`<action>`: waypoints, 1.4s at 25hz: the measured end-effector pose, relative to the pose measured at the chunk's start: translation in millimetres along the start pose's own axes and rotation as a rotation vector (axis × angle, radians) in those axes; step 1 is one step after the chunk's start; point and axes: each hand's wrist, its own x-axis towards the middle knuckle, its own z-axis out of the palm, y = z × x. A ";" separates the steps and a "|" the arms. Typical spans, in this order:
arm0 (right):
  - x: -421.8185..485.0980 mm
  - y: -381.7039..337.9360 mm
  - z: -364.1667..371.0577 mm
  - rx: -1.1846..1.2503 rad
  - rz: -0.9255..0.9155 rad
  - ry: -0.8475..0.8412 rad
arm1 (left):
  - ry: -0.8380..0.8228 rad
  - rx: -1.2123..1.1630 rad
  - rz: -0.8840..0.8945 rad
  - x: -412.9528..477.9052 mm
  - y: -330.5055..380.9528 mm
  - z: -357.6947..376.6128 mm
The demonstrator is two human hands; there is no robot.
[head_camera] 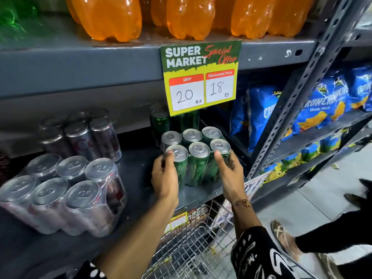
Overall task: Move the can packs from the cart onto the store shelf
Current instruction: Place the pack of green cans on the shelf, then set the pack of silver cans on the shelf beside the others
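Note:
A shrink-wrapped pack of green cans (198, 156) stands on the grey shelf (141, 178) near its front edge. My left hand (165, 178) grips the pack's left side and my right hand (229, 174) grips its right side. Behind it stand more green cans (161, 121), partly hidden by a price sign. To the left on the same shelf sit a pack of red cans (66, 194) at the front and another red-can pack (84, 135) further back. The wire cart (193, 244) is below my arms.
A yellow-green price sign (201, 77) hangs from the upper shelf, which carries orange soda bottles (189, 15). A slotted steel upright (298, 93) stands right of the pack. Blue snack bags (322, 105) fill the neighbouring rack. Another person's feet (285, 236) are on the floor at right.

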 end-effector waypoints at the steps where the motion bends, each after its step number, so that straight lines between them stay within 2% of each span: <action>1: 1.7 -2.0 -1.9 0.003 0.009 -0.013 | 0.004 -0.007 -0.003 -3.3 -1.9 2.2; 14: 15.4 5.3 -4.8 -0.019 -0.006 -0.018 | -0.062 0.087 0.062 -17.1 -15.2 1.4; 19: 15.1 9.9 -4.2 -0.031 -0.020 -0.004 | -0.091 0.091 0.026 -12.2 -19.0 -0.1; 25: 13.6 10.5 3.4 -0.042 0.076 0.017 | -0.120 0.117 -0.015 -8.6 -17.6 -3.5; 28: -12.8 0.0 20.1 -0.123 0.074 0.180 | -0.203 0.153 -0.028 -15.8 -12.6 -8.8; 30: -42.7 -10.6 39.1 -0.243 -0.066 0.360 | -0.215 0.241 0.070 -24.5 -3.6 -16.7; 31: -61.5 -16.4 52.8 -0.286 -0.187 0.383 | -0.194 0.274 0.173 -28.6 5.7 -23.7; 33: -94.6 -21.9 83.4 -0.295 -0.383 0.244 | -0.169 0.298 0.436 -37.5 29.9 -45.2; 35: -122.7 -25.0 118.1 -0.259 -0.356 -0.020 | -0.121 0.302 0.615 -37.7 52.7 -77.1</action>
